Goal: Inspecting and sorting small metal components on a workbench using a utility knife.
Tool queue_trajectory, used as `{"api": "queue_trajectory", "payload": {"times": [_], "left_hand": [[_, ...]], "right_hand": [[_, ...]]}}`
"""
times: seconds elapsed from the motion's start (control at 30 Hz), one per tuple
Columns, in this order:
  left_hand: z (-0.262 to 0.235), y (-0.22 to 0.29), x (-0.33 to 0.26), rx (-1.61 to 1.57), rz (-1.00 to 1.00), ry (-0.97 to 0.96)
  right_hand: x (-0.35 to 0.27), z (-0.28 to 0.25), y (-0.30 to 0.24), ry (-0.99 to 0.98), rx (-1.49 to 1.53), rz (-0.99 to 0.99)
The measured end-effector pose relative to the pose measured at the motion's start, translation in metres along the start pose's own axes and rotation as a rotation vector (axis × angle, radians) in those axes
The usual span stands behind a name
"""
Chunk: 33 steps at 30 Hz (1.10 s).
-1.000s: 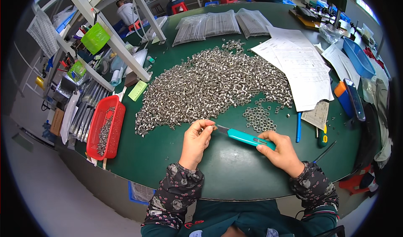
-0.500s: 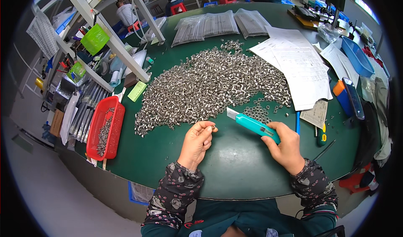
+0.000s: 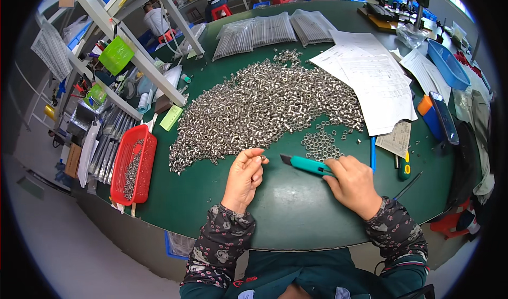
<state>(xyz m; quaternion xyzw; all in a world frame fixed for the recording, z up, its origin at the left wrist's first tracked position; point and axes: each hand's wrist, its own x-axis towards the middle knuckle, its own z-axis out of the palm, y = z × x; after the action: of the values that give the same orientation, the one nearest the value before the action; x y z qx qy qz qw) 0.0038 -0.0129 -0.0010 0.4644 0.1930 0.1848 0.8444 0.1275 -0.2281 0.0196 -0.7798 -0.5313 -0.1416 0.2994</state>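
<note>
My left hand (image 3: 244, 178) pinches a small metal ring (image 3: 263, 157) between thumb and fingers, just in front of the pile. In my right hand (image 3: 355, 185) is a teal utility knife (image 3: 309, 165), its dark blade pointing left toward the ring, with a short gap between them. Beyond both hands spreads a large heap of small shiny metal rings (image 3: 264, 103). A flat cluster of similar rings (image 3: 321, 145) lies on the green table (image 3: 296, 209) just past the knife.
At the left stands a red basket (image 3: 148, 166) holding more metal pieces. Paper sheets (image 3: 378, 87), a blue pen (image 3: 373, 156), a yellow-green handled tool (image 3: 405, 167) and a phone (image 3: 443, 118) lie at the right. Bagged rods (image 3: 256, 33) are at the back; a white shelf frame (image 3: 159, 76) rises at the left.
The knife has turned in my right hand, lying flatter, and its blade now looks dark. My right hand has rolled over it. The left hand has shifted slightly left with the ring.
</note>
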Motion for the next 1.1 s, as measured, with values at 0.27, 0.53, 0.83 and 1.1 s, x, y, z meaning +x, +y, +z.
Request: {"api": "queue_trajectory", "payload": {"times": [0.27, 0.53, 0.83, 1.1], "left_hand": [[0.008, -0.003, 0.002, -0.178, -0.138, -0.051], [0.049, 0.001, 0.022, 0.176, -0.243, -0.183], [0.059, -0.022, 0.056, 1.457, 0.268, 0.037], [0.062, -0.025, 0.058, 1.489, 0.333, 0.060]], "right_hand": [[0.002, -0.002, 0.010, 0.208, 0.264, 0.206], [0.005, -0.008, 0.014, 0.305, 0.555, 0.405], [0.003, -0.005, 0.014, 0.350, 0.523, 0.317], [0.003, -0.004, 0.016, 0.339, 0.501, 0.290]]}}
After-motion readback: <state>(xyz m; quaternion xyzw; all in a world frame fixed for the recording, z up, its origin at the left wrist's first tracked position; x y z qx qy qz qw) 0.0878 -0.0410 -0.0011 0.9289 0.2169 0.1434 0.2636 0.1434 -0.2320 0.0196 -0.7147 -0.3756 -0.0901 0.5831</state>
